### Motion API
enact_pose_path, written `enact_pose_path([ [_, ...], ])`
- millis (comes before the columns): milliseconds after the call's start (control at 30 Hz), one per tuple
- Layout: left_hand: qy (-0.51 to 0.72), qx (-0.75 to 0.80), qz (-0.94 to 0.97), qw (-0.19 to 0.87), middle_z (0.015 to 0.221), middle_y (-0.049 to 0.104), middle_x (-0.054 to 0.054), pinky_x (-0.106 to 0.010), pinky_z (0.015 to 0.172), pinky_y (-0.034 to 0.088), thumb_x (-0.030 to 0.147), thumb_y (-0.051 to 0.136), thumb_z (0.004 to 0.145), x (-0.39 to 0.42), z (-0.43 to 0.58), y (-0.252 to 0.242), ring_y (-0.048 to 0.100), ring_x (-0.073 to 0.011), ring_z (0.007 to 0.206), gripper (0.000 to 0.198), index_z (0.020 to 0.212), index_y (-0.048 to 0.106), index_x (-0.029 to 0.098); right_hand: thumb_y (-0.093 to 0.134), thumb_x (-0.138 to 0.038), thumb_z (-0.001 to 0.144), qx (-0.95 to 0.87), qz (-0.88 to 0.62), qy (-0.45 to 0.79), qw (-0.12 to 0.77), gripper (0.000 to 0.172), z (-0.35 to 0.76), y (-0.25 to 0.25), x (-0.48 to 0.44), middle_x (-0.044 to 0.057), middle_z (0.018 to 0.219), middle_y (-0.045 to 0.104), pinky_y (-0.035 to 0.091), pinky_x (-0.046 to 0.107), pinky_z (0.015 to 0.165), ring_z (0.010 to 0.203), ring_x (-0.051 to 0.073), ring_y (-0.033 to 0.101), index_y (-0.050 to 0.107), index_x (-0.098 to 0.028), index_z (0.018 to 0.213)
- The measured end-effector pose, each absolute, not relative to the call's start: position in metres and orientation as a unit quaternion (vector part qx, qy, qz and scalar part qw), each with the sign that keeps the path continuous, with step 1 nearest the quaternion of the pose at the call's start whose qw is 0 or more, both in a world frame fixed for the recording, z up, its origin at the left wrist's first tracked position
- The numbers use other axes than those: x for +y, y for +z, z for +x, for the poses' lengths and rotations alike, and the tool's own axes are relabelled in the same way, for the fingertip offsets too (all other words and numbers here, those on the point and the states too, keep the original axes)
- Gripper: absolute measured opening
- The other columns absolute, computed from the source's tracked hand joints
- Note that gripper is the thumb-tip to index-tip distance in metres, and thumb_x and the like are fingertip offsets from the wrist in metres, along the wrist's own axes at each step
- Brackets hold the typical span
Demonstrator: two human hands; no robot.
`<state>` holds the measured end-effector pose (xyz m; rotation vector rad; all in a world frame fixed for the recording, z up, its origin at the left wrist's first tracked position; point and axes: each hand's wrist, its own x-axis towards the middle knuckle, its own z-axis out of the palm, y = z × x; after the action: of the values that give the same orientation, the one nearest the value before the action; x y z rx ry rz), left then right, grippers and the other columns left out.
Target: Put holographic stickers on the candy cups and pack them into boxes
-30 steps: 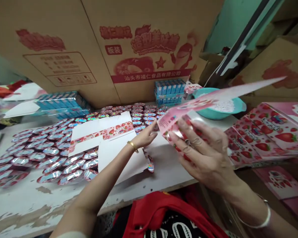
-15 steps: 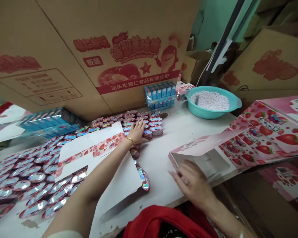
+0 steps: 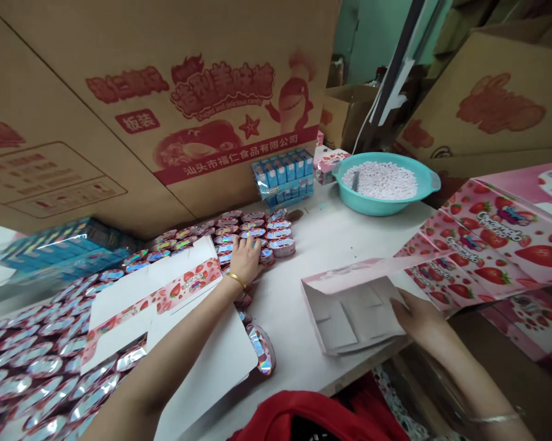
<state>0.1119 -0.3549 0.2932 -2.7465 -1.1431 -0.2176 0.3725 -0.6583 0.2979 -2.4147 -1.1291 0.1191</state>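
Observation:
My left hand reaches into the far end of a mass of oval foil-topped cups; its fingers curl down over one or more of them, and the fingertips are partly hidden. With my right hand I grip the right side of an open pink-and-white display box, thumb at the edge. The box's white inside with folded flaps faces me. Under my left forearm lie flat strawberry-printed cartons on top of cups. A single cup stands at their right corner.
A teal basin full of small white pieces stands at the back right. Blue wrapped packs sit against a tall brown carton. Strawberry-printed boxes fill the right side. The table's front edge runs below the display box.
My right hand has moved from the box's left side to its right side, and the box is now opened wider toward me. My left fingers have curled more over the cups. The view has shifted slightly.

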Motion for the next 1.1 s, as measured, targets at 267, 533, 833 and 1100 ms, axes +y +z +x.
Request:
enact_pose_path([
  [267, -0.085, -0.417, -0.903, 0.053, 0.124, 0.051, -0.019, -0.049, 0.098, 0.032, 0.060, 0.069, 0.065, -0.351, 0.112, 0.292, 0.046, -0.0370, 0.116, 0.076, 0.123, 0.047, 0.016, 0.038, -0.024, 0.084, -0.406, -0.887, 0.077, 0.206, 0.048, 0.351, 0.296, -0.641, 0.015, 0.092, 0.074, 0.053, 0.038, 0.078, 0.090, 0.029, 0.070, 0.057, -0.011, 0.126],
  [533, -0.107, -0.403, -0.909, 0.015, 0.106, 0.062, -0.016, -0.049, 0.098, 0.033, 0.055, 0.064, 0.070, -0.364, 0.108, 0.309, 0.057, -0.0338, 0.104, 0.056, 0.108, 0.050, 0.015, 0.031, -0.025, 0.086, -0.386, -0.896, 0.087, 0.203, 0.066, 0.328, 0.311, -0.631, 0.017, 0.092, 0.072, 0.052, 0.036, 0.071, 0.080, 0.029, 0.070, 0.030, -0.003, 0.149],
  [833, -0.143, -0.296, -0.930, -0.164, 0.099, 0.065, -0.005, -0.031, 0.068, 0.045, 0.065, 0.065, 0.068, -0.452, 0.088, 0.393, 0.064, -0.0223, 0.083, 0.064, 0.112, 0.047, 0.022, 0.032, -0.019, 0.086, -0.401, -0.884, 0.130, 0.200, 0.067, 0.317, 0.314, -0.616, 0.019, 0.100, 0.071, 0.048, 0.033, 0.073, 0.087, 0.028, 0.069, 0.020, -0.005, 0.152],
  [1100, -0.086, -0.214, -0.972, -0.045, 0.117, 0.061, -0.014, -0.040, 0.087, 0.046, 0.048, 0.075, 0.066, -0.496, 0.232, 0.336, 0.057, -0.0314, 0.109, 0.066, 0.118, 0.050, 0.016, 0.032, -0.017, 0.089, -0.407, -0.890, 0.128, 0.160, 0.066, 0.318, 0.308, -0.617, 0.019, 0.101, 0.071, 0.045, 0.032, 0.072, 0.087, 0.028, 0.069, 0.016, -0.005, 0.152],
])
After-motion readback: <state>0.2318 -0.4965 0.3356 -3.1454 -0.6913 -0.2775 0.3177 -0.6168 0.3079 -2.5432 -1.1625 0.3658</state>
